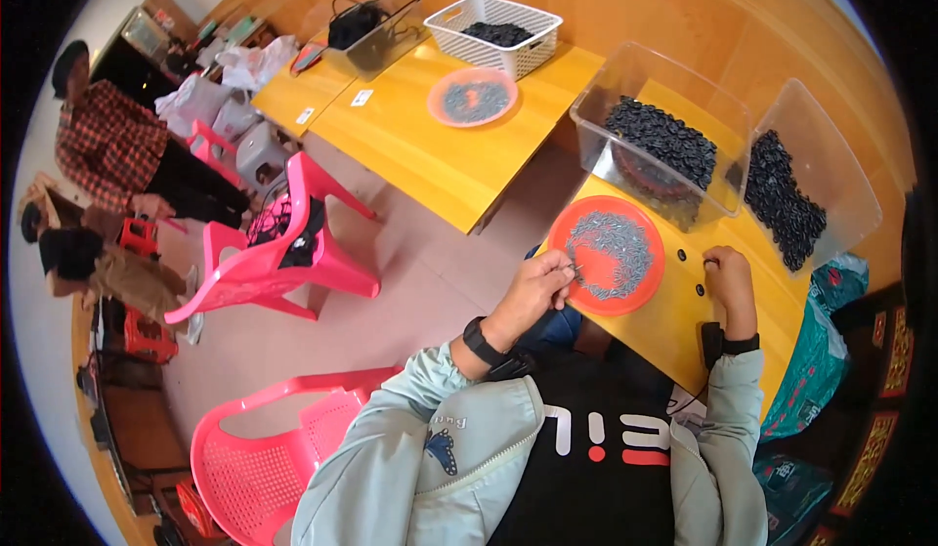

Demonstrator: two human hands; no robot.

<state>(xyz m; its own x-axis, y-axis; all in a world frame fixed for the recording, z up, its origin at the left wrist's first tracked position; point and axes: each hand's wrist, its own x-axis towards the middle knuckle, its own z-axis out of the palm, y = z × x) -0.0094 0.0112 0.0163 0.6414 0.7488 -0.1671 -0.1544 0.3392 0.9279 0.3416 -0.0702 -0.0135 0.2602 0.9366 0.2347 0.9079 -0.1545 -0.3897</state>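
Note:
My left hand is closed in a pinch at the left rim of a round red plate. A heap of small, thin grey metal pieces lies on that plate. Whatever is between the fingertips is too small to name. To the right of the plate, my right hand rests low over the yellow table, its fingers curled in. What they hold, if anything, is hidden. Two small black round pieces, one a black disc, lie on the tabletop between the plate and this hand.
Beyond the plate stand a clear bin and a second clear bin, both holding black pieces. Another yellow table bears a white basket and a pink plate. Pink chairs and other people are at left.

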